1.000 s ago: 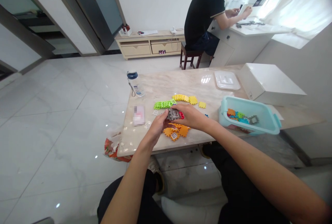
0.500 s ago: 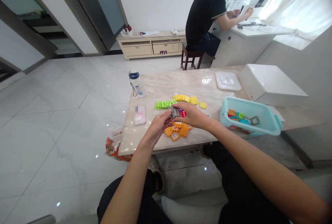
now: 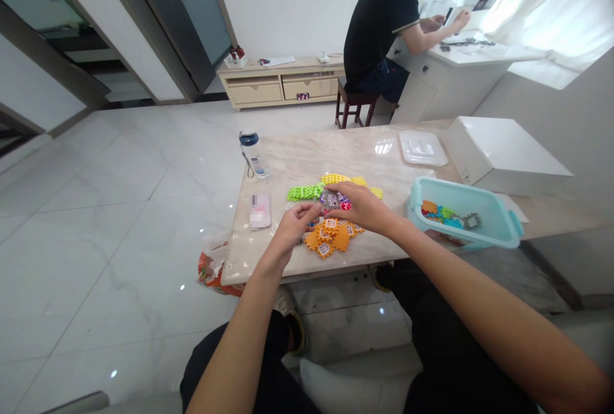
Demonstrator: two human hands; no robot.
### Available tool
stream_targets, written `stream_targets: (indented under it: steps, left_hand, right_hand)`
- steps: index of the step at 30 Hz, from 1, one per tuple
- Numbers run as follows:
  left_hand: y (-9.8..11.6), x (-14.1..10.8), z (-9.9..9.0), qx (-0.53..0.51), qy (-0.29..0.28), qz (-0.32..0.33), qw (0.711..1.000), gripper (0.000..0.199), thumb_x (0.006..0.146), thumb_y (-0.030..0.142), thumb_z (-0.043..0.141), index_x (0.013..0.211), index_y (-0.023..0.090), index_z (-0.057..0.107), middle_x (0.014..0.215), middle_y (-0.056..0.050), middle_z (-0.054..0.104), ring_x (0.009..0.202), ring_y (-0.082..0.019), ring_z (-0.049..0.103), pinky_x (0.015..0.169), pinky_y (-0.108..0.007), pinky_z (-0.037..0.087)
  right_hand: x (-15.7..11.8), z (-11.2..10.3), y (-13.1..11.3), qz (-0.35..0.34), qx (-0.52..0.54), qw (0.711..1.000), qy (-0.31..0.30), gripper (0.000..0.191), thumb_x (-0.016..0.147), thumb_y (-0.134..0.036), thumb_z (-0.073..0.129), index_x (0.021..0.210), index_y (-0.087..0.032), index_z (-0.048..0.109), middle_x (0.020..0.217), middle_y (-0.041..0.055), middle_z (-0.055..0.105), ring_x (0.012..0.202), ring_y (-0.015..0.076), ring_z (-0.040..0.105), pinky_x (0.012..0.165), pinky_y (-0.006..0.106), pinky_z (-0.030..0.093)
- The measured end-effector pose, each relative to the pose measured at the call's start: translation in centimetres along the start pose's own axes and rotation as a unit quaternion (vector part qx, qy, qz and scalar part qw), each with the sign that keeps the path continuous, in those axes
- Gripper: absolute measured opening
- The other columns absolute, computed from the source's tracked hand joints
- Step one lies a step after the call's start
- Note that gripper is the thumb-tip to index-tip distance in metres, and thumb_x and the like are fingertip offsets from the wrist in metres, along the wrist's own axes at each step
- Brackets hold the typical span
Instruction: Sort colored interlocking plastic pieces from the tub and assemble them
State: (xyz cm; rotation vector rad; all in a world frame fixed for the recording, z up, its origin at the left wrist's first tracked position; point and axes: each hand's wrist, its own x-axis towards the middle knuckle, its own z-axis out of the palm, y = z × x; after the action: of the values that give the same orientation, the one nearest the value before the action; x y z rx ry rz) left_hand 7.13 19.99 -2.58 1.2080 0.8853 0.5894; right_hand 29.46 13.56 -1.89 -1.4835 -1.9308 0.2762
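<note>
One small grey interlocking plastic tile sits in the curled fingers of the right hand; the half-closed left hand is just beside it. Orange tiles lie just below both hands on the marble surface.

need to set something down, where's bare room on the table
The widest bare stretch of the marble table lies between the water bottle, the plastic lid and the yellow pieces. A smaller patch sits between the orange pieces and the teal bin. It is crowded under the left hand and right hand.
</note>
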Motion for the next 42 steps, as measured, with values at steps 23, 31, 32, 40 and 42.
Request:
stream_targets:
  steps: [23, 31, 32, 40, 42]
  left_hand:
    - [-2.2, 1.8, 1.4, -0.048, 0.025, 0.033, 0.998, 0.053, 0.077, 0.056, 0.092, 0.105, 0.017, 0.071, 0.078, -0.006, 0.079, 0.076, -0.020, 0.076, 0.073, -0.030, 0.060]
    - [-2.5, 1.6, 1.4, -0.004, 0.069, 0.056, 0.996, 0.045, 0.079, 0.046, 0.090, 0.108, 0.018, 0.070, 0.079, -0.006, 0.079, 0.079, -0.022, 0.077, 0.070, -0.028, 0.057]
    - [-2.6, 1.9, 1.4, 0.002, 0.066, 0.059, 0.996, 0.043, 0.082, 0.045, 0.087, 0.109, 0.018, 0.069, 0.081, -0.007, 0.080, 0.080, -0.022, 0.078, 0.069, -0.028, 0.057]
    - [-2.2, 0.3, -0.5, 0.409, 0.040, 0.136, 0.902, 0.022, 0.107, 0.037, 0.058, 0.108, 0.022, 0.074, 0.100, -0.013, 0.082, 0.098, -0.030, 0.079, 0.089, -0.039, 0.057]
    - [-1.8, -0.7, -1.6, 0.504, 0.087, 0.124, 0.851, 0.026, 0.109, 0.039, 0.055, 0.102, 0.022, 0.074, 0.097, -0.014, 0.081, 0.097, -0.032, 0.079, 0.090, -0.041, 0.055]
  right_hand:
    - [0.3, 1.3, -0.2, 0.037, -0.075, 0.994, -0.072, 0.054, 0.091, -0.039, 0.089, 0.136, -0.017, 0.070, 0.138, 0.0167, 0.073, 0.132, 0.0328, 0.068, 0.114, 0.049, 0.055]
    - [0.2, 1.2, -0.7, 0.022, -0.082, 0.993, -0.083, 0.045, 0.093, -0.036, 0.086, 0.132, -0.019, 0.071, 0.130, 0.0145, 0.075, 0.125, 0.0311, 0.070, 0.108, 0.047, 0.058]
    - [0.2, 1.0, -0.6, 0.025, -0.085, 0.993, -0.083, 0.044, 0.093, -0.035, 0.085, 0.131, -0.019, 0.071, 0.129, 0.0142, 0.075, 0.124, 0.0309, 0.070, 0.108, 0.046, 0.058]
    - [0.8, 1.7, -0.1, 0.075, -0.132, 0.978, -0.142, 0.049, 0.088, -0.034, 0.086, 0.133, -0.018, 0.072, 0.135, 0.0161, 0.075, 0.130, 0.0344, 0.069, 0.113, 0.047, 0.056]
    - [1.5, 2.5, 0.2, 0.095, -0.150, 0.971, -0.159, 0.050, 0.089, -0.035, 0.086, 0.133, -0.015, 0.073, 0.134, 0.0181, 0.074, 0.127, 0.0354, 0.070, 0.112, 0.048, 0.056]
